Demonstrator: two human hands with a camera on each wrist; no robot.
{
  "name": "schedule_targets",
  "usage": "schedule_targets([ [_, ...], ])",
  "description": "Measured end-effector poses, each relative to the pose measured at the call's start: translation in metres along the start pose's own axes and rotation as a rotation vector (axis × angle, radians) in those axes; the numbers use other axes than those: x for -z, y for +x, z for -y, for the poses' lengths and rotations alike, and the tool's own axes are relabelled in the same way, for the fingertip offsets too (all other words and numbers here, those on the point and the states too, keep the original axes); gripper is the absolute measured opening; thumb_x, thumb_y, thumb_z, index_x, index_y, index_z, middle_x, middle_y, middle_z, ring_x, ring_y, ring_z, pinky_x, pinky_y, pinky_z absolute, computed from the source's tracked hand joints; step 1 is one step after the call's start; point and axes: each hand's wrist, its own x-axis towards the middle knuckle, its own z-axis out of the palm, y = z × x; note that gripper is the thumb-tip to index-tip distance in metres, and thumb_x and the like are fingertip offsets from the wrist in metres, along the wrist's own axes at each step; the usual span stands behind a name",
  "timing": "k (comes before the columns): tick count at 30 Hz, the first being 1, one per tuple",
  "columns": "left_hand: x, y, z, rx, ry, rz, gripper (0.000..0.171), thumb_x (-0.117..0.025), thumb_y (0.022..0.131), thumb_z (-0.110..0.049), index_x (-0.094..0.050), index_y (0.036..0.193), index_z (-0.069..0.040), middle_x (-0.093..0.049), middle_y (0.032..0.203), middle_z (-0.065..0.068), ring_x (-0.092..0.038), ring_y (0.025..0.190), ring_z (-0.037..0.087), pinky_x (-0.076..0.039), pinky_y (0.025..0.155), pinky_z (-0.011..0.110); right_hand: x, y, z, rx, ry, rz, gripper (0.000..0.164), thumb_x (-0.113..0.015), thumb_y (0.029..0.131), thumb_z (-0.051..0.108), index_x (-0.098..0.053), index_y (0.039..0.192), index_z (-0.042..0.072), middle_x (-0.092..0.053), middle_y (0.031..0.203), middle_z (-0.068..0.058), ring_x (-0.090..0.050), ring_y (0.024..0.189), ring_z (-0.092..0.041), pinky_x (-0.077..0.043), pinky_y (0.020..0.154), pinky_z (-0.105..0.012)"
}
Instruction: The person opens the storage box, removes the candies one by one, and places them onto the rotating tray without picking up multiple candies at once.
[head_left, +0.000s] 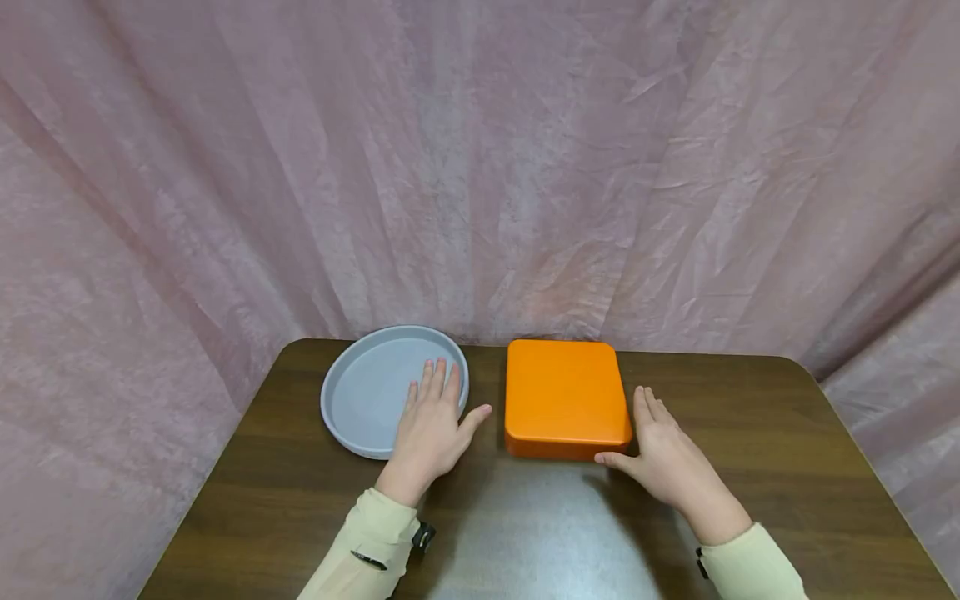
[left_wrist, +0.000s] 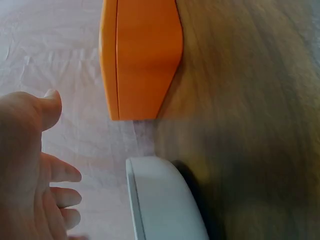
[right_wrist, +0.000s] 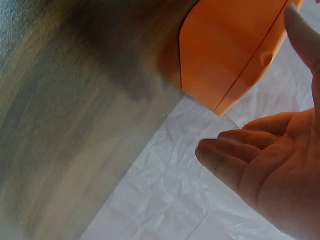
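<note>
An orange lidded box (head_left: 566,392) with rounded corners stands toward the back of the table, its lid seam visible in the left wrist view. To its left lies a round, pale grey-blue shallow tray (head_left: 367,400) with a raised rim. My left hand (head_left: 431,429) hovers over the tray's right side, fingers spread and thumb pointing toward the box. Beside the box's right front corner is my right hand (head_left: 671,462), fingers straight and thumb held out near the front edge. Whether the right thumb touches the box, I cannot tell. Neither hand holds anything.
Both things sit on a dark wooden table (head_left: 750,433) with rounded back corners. The tray reaches the back edge. A pink crinkled curtain (head_left: 480,167) hangs directly behind the table and along its sides.
</note>
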Motion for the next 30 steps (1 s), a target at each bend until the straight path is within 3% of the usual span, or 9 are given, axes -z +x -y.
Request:
schedule_targets([
  [5, 0.002, 0.008, -0.012, -0.048, -0.134, 0.01, 0.089, -0.038, 0.086, -0.07, -0.025, 0.147, -0.006, -0.015, 0.155, 0.018, -0.011, 0.145, 0.032, -0.028, 0.111, 0.048, -0.002, 0.003, 0.0, -0.004, 0.028, -0.02, 0.118, -0.071, 0.073, 0.055, -0.002, 0.147, -0.006, -0.018, 0.15, -0.032, -0.033, 0.131, -0.048, -0.035, 0.1, -0.058],
  [9, 0.001, 0.014, -0.027, -0.106, -0.14, 0.079, 0.091, -0.042, 0.085, -0.069, -0.023, 0.148, -0.005, -0.018, 0.155, 0.017, -0.019, 0.143, 0.032, -0.032, 0.11, 0.045, -0.005, 0.006, 0.0, -0.031, 0.052, -0.027, 0.119, -0.074, 0.071, 0.053, -0.005, 0.146, -0.009, -0.028, 0.145, -0.034, -0.041, 0.126, -0.047, -0.038, 0.097, -0.057],
  [12, -0.002, 0.018, -0.038, -0.129, -0.126, 0.136, 0.095, -0.043, 0.084, -0.07, -0.022, 0.148, -0.003, -0.028, 0.151, 0.018, -0.033, 0.137, 0.032, -0.036, 0.107, 0.043, -0.008, 0.008, 0.0, -0.051, 0.068, -0.036, 0.12, -0.075, 0.069, 0.054, -0.009, 0.144, -0.012, -0.037, 0.138, -0.036, -0.048, 0.12, -0.046, -0.042, 0.093, -0.056],
  [17, -0.015, 0.02, -0.052, -0.082, -0.163, 0.193, 0.109, -0.05, 0.074, -0.076, -0.023, 0.145, 0.002, -0.044, 0.138, 0.018, -0.054, 0.117, 0.027, -0.046, 0.098, 0.037, -0.013, 0.012, 0.0, -0.049, 0.104, -0.062, 0.114, -0.077, 0.066, 0.053, -0.024, 0.139, -0.016, -0.058, 0.117, -0.031, -0.062, 0.097, -0.036, -0.05, 0.08, -0.048],
  [22, -0.03, 0.018, -0.058, -0.069, -0.231, 0.189, 0.119, -0.068, 0.058, -0.073, -0.026, 0.141, 0.001, -0.052, 0.12, 0.009, -0.055, 0.093, 0.017, -0.049, 0.085, 0.03, -0.018, 0.014, 0.001, -0.043, 0.165, -0.074, 0.081, -0.081, 0.062, 0.051, -0.051, 0.118, 0.0, -0.065, 0.09, -0.008, -0.06, 0.076, -0.018, -0.05, 0.067, -0.036],
  [25, -0.034, 0.017, -0.059, -0.073, -0.242, 0.171, 0.127, -0.077, 0.054, -0.066, -0.022, 0.143, 0.005, -0.052, 0.125, 0.012, -0.057, 0.098, 0.018, -0.049, 0.089, 0.03, -0.019, 0.014, 0.002, -0.055, 0.194, -0.086, 0.071, -0.081, 0.061, 0.052, -0.056, 0.109, 0.006, -0.065, 0.087, -0.003, -0.059, 0.075, -0.016, -0.049, 0.065, -0.034],
  [30, -0.034, 0.019, -0.06, -0.064, -0.27, 0.162, 0.129, -0.084, 0.053, -0.056, -0.02, 0.143, 0.01, -0.054, 0.128, 0.018, -0.058, 0.1, 0.02, -0.048, 0.091, 0.031, -0.019, 0.016, 0.004, -0.081, 0.204, -0.114, 0.076, -0.081, 0.057, 0.057, -0.059, 0.107, 0.004, -0.066, 0.09, -0.007, -0.06, 0.076, -0.018, -0.048, 0.065, -0.035],
])
